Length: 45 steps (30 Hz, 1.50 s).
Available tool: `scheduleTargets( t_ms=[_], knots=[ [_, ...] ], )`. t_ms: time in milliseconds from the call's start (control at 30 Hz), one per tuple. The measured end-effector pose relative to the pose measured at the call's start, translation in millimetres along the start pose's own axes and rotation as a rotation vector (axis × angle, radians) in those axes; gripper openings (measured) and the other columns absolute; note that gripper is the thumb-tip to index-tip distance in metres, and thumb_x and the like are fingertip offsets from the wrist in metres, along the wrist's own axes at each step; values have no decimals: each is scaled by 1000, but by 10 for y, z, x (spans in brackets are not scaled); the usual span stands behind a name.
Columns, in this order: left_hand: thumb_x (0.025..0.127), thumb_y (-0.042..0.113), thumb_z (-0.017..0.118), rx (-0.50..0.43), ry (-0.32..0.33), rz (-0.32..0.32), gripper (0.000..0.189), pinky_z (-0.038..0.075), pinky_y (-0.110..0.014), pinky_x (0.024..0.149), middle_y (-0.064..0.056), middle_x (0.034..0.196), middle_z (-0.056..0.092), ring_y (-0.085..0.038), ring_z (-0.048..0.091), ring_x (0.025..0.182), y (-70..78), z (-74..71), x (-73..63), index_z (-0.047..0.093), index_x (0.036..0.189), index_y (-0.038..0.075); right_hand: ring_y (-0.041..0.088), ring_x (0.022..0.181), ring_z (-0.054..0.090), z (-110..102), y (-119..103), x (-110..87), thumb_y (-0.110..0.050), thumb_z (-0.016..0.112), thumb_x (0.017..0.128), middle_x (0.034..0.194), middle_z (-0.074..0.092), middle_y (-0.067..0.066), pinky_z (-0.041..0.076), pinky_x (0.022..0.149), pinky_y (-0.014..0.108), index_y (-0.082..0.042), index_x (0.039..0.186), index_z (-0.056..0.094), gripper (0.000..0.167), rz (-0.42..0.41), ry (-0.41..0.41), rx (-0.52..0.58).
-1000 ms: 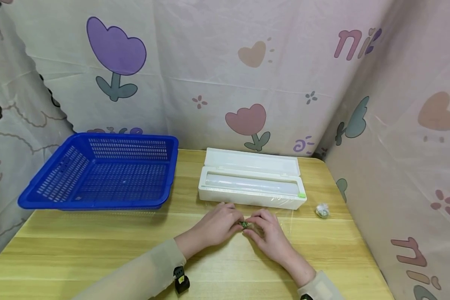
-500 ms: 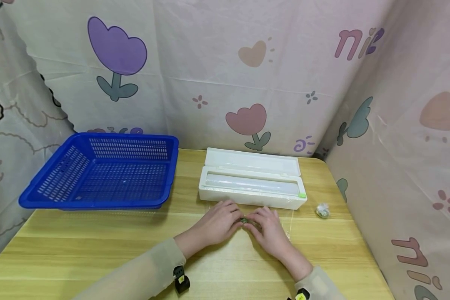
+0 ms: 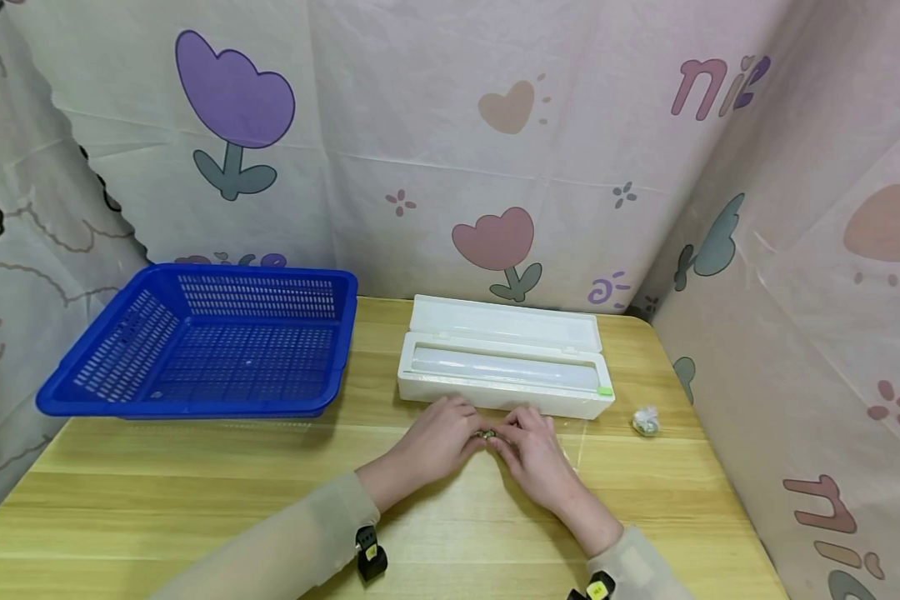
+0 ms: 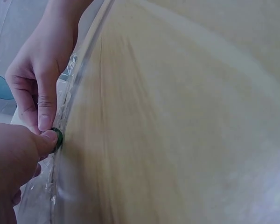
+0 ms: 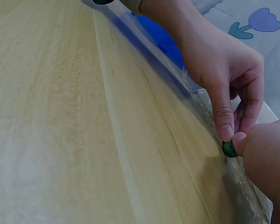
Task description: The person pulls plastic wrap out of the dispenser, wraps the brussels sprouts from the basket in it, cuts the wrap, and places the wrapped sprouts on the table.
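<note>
In the head view my left hand (image 3: 437,442) and right hand (image 3: 536,458) meet in front of the white box. Between their thumbs and fingers they pinch a small green, rounded thing (image 3: 485,433), mostly covered by the fingertips. It looks dark green and smooth in the left wrist view, where its edge (image 4: 59,138) shows beside the thumbs. Clear plastic wrap (image 5: 203,100) lies bunched along both hands. Behind them stands the open white box (image 3: 502,398), holding a roll of plastic wrap (image 3: 502,367).
A blue plastic basket (image 3: 195,410) sits at the left of the wooden table (image 3: 195,517). At the right lies a small wrapped bundle (image 3: 645,422) with a twisted clear top. A printed cloth (image 3: 390,100) hangs behind and along the sides.
Both hands have moved slightly away from me, toward the box, with the green thing between them. Their fingertips have drawn closer around it. Box, basket and bundle stay put.
</note>
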<state>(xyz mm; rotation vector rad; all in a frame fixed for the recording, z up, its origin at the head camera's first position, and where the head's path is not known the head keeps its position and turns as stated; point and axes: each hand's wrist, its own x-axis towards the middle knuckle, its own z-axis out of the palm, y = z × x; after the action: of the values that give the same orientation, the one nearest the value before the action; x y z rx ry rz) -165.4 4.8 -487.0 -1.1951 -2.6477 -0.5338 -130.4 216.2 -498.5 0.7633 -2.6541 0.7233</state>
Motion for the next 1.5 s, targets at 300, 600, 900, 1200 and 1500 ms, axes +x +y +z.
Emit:
scheduleTargets(
  t_ms=[300,600,900,1200,1500],
  knots=[
    [100,30,76,59,-68,-43,21,51,-34,89,4,111,77,-15,64,103,-5,-27,64,80,116,17,16,99,60,11,9,30,-12,90,86,102,70,-3,36,86,39,-8,111,81,27,-15,67,34],
    [100,27,77,76,-70,3,23,52,-33,91,4,112,77,-15,64,103,-18,-32,56,79,120,16,16,94,60,24,17,60,-9,89,86,97,69,-4,34,85,39,-8,106,80,22,8,67,43],
    [98,19,79,61,-9,49,22,53,-32,95,3,112,77,-16,65,106,-20,-2,53,80,119,14,17,95,60,32,40,70,-11,84,91,98,67,-4,34,82,39,-7,108,80,17,30,53,-13],
    [101,25,76,141,-34,-21,18,53,-34,92,4,113,78,-16,65,105,10,-8,86,81,116,17,20,96,60,54,20,84,-11,82,94,99,66,-3,36,81,40,-5,113,80,20,11,54,-62],
    [101,24,76,140,-27,-11,17,54,-34,90,4,113,77,-16,66,105,-4,0,77,81,116,18,20,96,61,34,14,83,-12,84,93,100,69,-2,37,84,42,-6,113,81,21,23,42,-65]
  ],
)
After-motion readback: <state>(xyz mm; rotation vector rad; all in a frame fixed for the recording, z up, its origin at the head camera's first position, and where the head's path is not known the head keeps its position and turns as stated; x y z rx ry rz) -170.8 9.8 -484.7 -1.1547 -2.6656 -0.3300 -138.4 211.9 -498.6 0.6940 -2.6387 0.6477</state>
